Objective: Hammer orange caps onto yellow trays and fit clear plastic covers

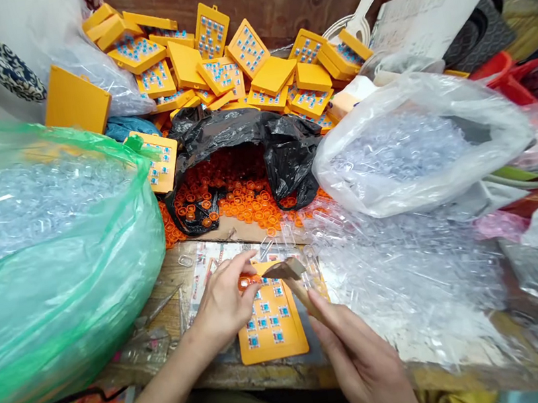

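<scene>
My left hand (225,299) pinches a small orange ring-like plastic piece (246,282) between thumb and fingers, over the upper left of a yellow-orange board (297,346). Rows of small blue-centred parts dot this board, which lies flat in front of me. My right hand (363,352) grips the wooden handle of a small hammer (288,269). Its dark metal head is just right of my left fingertips, above the board's top part. Whether it touches anything there I cannot tell. A few clear plastic pieces (266,250) lie just beyond the board.
Orange rings spill from a black bag (233,126) ahead. A green bag (124,275) at left and a white bag (373,197) at right hold clear plastic pieces. More clear pieces (409,275) heap beside my right hand. Yellow-orange boards (274,75) pile up behind.
</scene>
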{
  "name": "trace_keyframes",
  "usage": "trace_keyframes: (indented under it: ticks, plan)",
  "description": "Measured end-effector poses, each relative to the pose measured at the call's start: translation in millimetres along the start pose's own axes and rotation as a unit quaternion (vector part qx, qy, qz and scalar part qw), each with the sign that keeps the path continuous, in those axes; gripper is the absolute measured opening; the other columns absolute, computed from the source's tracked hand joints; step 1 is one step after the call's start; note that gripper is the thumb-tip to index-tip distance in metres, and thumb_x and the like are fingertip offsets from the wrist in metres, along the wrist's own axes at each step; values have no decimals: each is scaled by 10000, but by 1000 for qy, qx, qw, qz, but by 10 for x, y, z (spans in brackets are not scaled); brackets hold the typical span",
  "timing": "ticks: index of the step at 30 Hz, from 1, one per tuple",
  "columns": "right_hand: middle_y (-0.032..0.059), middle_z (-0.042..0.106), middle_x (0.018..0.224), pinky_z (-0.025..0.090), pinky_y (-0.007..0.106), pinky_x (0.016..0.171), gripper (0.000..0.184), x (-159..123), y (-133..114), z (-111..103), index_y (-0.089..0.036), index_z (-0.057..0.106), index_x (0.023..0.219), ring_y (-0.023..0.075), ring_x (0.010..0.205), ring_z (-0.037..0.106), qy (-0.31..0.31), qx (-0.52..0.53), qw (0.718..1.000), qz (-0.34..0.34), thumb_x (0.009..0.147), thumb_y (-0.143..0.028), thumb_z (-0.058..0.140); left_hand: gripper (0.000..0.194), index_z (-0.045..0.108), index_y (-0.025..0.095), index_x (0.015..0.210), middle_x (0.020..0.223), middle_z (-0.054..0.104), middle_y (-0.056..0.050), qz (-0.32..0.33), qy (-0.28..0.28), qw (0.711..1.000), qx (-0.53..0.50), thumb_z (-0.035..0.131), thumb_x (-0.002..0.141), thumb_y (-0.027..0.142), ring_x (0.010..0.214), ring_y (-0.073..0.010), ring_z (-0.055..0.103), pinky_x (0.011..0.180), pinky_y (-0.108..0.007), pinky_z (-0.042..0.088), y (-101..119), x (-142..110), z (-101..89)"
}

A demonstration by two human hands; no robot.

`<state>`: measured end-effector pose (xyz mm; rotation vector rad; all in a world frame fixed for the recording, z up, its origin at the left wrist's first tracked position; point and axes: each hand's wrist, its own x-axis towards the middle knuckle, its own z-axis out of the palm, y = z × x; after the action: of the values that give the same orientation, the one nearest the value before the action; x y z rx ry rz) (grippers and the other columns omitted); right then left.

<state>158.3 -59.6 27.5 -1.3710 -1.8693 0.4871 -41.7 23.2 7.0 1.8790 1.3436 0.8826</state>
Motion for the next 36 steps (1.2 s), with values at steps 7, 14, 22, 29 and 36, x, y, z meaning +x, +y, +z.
trace_keyframes:
  ticks: [7,14,22,29,36]
  plan:
    - [73,702,1023,581,225,659,585,57,-34,43,-285,408,1445,149,795,705,-48,-76,996,-28,911,-45,405,540,520,160,1275,927,743,-59,-39,-24,998,-45,591,745,82,892,-210,690,888,-410,524,-23,55,-40]
    - [47,671,1146,566,242,766,592,106,-74,33,-324,376,1451,142,920,688,-33,-31,999,-2,922,-63,421,566,519,166,1280,885,723,-41,-66,-45,995,-66,625,728,94,839,-184,677,859,-371,527,-4,94,-100]
    - [58,679,868,541,241,485,582,15,-38,107,-235,400,1450,166,631,674,-71,-153,985,-43,901,-43,376,607,484,138,1338,963,733,-68,-33,-92,994,-38,574,740,81,895,-194,687,860,-360,547,50,94,-212]
    - [29,611,1318,560,253,872,545,13,52,62,-313,388,1442,169,1149,621,-11,-29,999,16,940,-116,465,230,731,163,945,1039,727,-98,10,34,988,149,549,819,99,1007,-235,662,940,-401,512,36,949,-217]
    - [-3,610,1316,560,329,926,474,-31,170,-36,-326,522,1349,209,1131,636,105,20,991,85,910,-149,544,241,747,173,854,786,741,-62,17,34,983,178,581,753,30,802,-222,696,820,-362,551,-177,1383,92]
